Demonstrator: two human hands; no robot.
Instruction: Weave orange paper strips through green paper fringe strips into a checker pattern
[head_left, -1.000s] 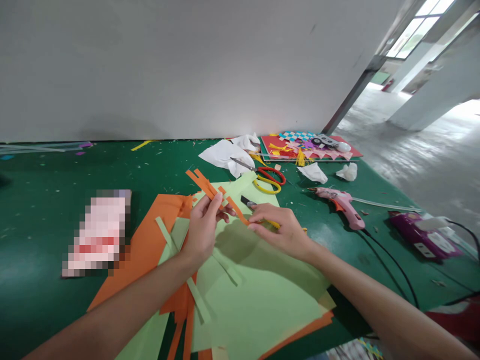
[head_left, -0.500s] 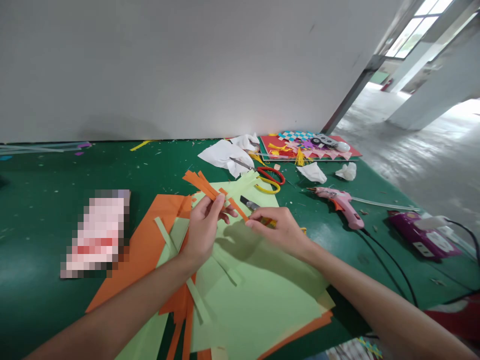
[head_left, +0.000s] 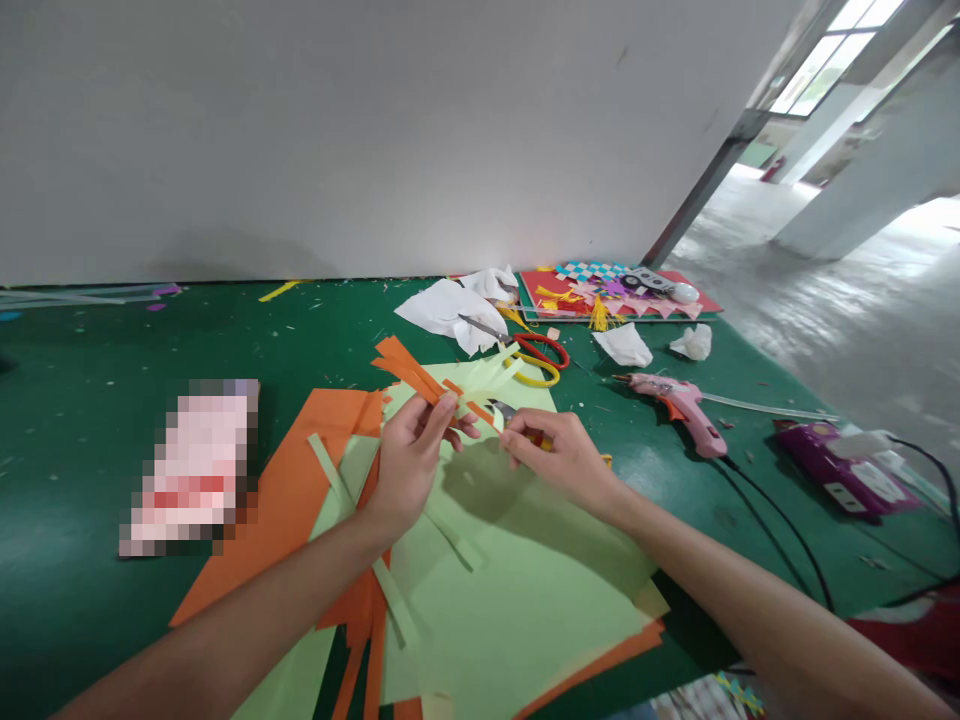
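My left hand (head_left: 416, 440) is closed on a bunch of paper strips, with orange strips (head_left: 405, 365) fanning to the upper left and pale green strips (head_left: 495, 372) to the upper right. The strips cross each other at my left fingertips. My right hand (head_left: 551, 445) pinches the end of one orange strip (head_left: 484, 415) that runs out from the crossing. Just behind my right fingers shows a utility knife (head_left: 502, 407), partly hidden by them. Both hands hover over a pale green paper sheet (head_left: 517, 580).
Orange sheets (head_left: 300, 480) and loose strips lie at left beside a blurred pink item (head_left: 202, 450). Scissors (head_left: 544, 350), white tissue (head_left: 442, 310) and a red board (head_left: 532, 290) with paper pieces lie behind. A pink glue gun (head_left: 686, 405) and purple power strip (head_left: 832, 465) are at right.
The held strips have shifted and turned slightly to the right. My right hand has moved a little right, its fingers curling more around the orange strip's end.
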